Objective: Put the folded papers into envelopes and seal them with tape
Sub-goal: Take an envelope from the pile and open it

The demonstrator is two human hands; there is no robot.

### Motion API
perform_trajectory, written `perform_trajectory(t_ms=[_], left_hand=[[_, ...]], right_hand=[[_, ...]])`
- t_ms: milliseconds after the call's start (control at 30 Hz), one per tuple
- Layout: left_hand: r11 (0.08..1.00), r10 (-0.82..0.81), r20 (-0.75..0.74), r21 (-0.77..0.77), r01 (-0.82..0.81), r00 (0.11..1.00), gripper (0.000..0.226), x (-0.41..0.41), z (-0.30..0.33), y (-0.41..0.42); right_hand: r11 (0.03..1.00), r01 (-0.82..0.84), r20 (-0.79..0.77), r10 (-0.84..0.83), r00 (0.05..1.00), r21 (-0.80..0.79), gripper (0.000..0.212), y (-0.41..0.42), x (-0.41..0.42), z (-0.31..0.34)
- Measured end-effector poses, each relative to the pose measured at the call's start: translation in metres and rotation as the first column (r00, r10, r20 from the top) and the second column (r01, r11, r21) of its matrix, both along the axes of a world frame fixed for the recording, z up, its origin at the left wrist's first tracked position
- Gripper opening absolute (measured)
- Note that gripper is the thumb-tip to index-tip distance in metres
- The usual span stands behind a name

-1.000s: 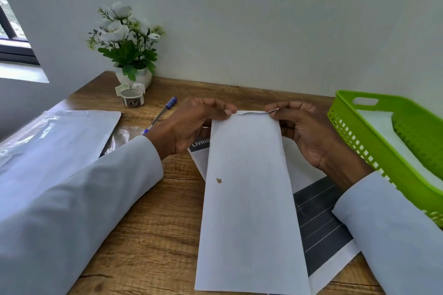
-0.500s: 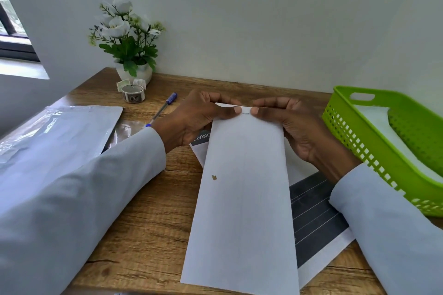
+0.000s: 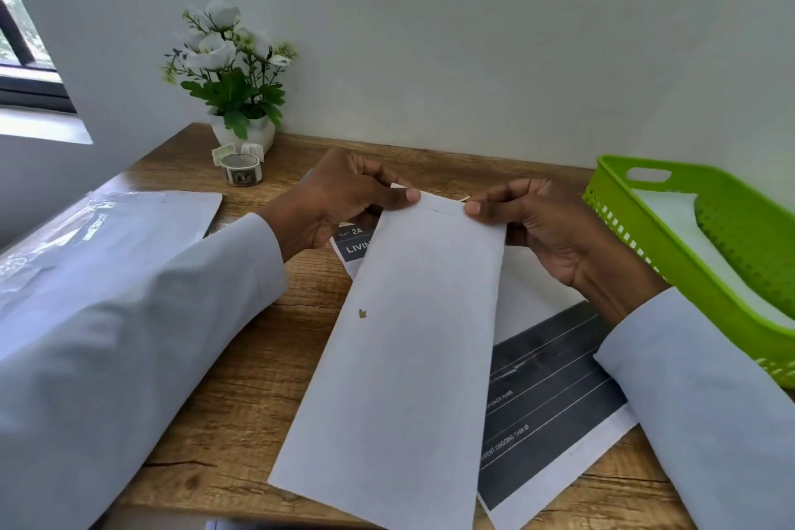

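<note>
Envelope (image 3: 413, 340): long, white, lying lengthwise on the desk (image 3: 241, 400), its far end raised between both hands. One small brown speck on its face. A thin crease line runs across just below the far edge.

Left hand (image 3: 340, 202): fingers curled, thumb on top, pinching the envelope's far left corner.

Right hand (image 3: 546, 228): fingers curled, thumb on top, pinching the far right corner.

Sheet (image 3: 555, 404): printed paper under the envelope, white with dark grey panels. Legible: "FLAT 2A" and "LIVIN", the rest of that word covered by the envelope; lower down, "…VISOR NAME" and "…RENT ONGOING TASK ID", their starts hidden.

Tape (image 3: 241, 170): small roll with a dark patterned band, standing at the desk's far left, just in front of the pot; its print is too small to read.

Plant (image 3: 232, 69): white flowers with green leaves in a white pot against the wall.

Basket (image 3: 688, 254): lime green plastic, slotted wall, at the right edge; white paper lies inside.

Packet (image 3: 107, 224): clear plastic wrap over white sheets, at the left, partly behind the left sleeve; its lettering is blurred.
</note>
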State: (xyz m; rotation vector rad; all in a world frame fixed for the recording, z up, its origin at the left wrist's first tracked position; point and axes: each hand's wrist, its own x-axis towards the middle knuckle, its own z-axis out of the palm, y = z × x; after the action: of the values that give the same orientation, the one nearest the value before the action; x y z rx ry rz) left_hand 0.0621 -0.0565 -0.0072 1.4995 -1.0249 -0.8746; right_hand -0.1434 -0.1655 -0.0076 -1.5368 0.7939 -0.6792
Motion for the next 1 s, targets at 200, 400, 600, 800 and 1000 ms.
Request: perform_trajectory(t_ms=[200,400,600,800,1000], left_hand=[[0.993,0.079,0.020,-0.084,-0.077,0.997,0.025,0.008,0.009,0.006],[0.926,0.250,0.206,-0.336,-0.172,0.946,0.020,0.003,0.049,0.010],[0.910,0.222,0.258,-0.400,-0.105,0.940,0.017,-0.029,0.089,0.003],[0.950,0.109,0.058,-0.299,-0.087,0.992,0.018,-0.047,0.077,-0.011],[0.975,0.021,0.139,-0.222,0.011,0.990,0.007,-0.035,0.055,-0.013]], right_hand=[[0.998,0.013,0.024,-0.012,1.000,-0.063,0.011,-0.001,-0.006,0.003],[0.785,0.168,-0.038,-0.237,0.971,-0.596,0.012,0.014,0.005,0.012],[0.889,0.122,0.194,-0.038,0.980,-0.442,0.029,0.054,0.020,0.046],[0.997,-0.032,0.284,0.051,0.958,-0.071,0.033,0.058,0.017,0.056],[0.999,0.030,0.356,-0.040,0.934,0.036,0.013,0.044,0.010,0.045]])
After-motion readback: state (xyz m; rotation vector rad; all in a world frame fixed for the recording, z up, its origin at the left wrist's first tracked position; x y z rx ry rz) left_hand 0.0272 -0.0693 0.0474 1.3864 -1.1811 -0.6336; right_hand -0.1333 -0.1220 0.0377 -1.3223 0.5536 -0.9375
